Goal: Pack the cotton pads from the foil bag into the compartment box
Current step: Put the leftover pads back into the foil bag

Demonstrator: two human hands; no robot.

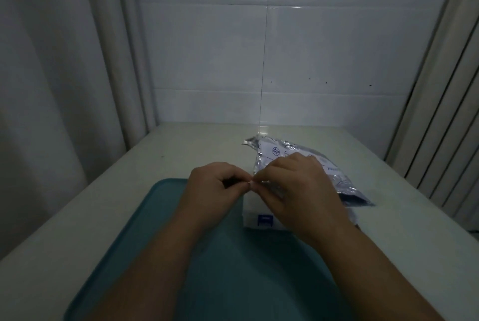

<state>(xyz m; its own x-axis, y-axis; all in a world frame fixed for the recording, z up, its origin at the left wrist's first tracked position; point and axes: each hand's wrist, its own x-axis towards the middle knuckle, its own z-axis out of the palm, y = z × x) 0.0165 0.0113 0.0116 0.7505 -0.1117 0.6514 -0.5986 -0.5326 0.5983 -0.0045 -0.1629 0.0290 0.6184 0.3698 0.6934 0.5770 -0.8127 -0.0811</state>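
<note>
A teal tray (129, 243) lies at the near edge of the pale tabletop (77, 204), left of centre. Both bare forearms reach out over it from the bottom of the view.

Past the tray's far edge the two hands meet. The left hand (215, 186) is curled, thumb pressed against fingertips. The right hand (293, 186) is curled the same way, and the tips of both come together at one spot. There they pinch the crinkled, shiny near edge of the foil bag (337, 178). It is too small and dim to see just how much of that edge lies between the fingers.

Directly under the right hand sits a white box (252, 213) with a small blue mark (265, 220) on its near face. It stands at the tray's far right corner, though whether it rests on the tray or just beside it cannot be told. Its top is covered by the hand.

The foil bag lies flat on the right half of the tabletop, behind and to the right of the box. It is silver with blue print, and its far end points toward the back edge. What it holds is hidden.

Beyond the back edge rises a white tiled wall (285, 48). Pale curtains (64, 61) hang at the left, and more folds show at the right.
</note>
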